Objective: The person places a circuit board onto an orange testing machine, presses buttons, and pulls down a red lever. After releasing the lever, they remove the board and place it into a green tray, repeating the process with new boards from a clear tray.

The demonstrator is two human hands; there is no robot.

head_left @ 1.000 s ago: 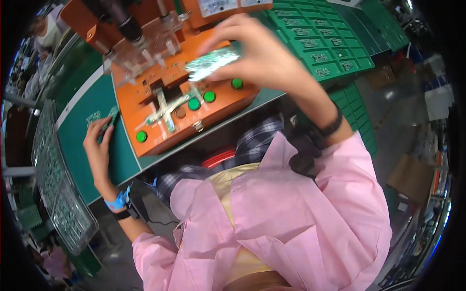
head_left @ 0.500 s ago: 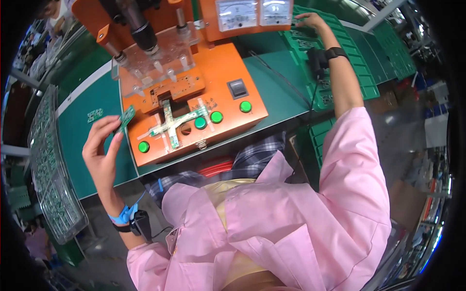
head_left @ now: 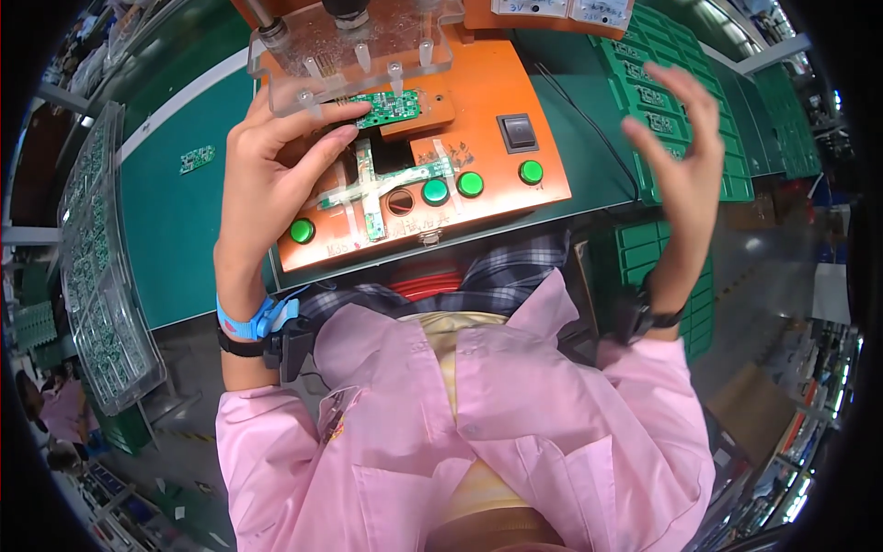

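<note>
Toward 11 o'clock, the left hand (head_left: pixel 273 164) touches the circuit board (head_left: pixel 394 109) on the orange machine (head_left: pixel 487 83); whether it pinches, I cannot tell. Seating seems underway, calling for careful squaring. At 2 o'clock, the right hand (head_left: pixel 690 156) is spread, seemingly empty, near the green tray (head_left: pixel 733 175).

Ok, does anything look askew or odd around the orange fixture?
Yes, on the orange fixture: a tilted, taped cross of green strips looks improvised, and the round hole beside the green buttons may be missing a button. Nothing looks spilled.
</note>
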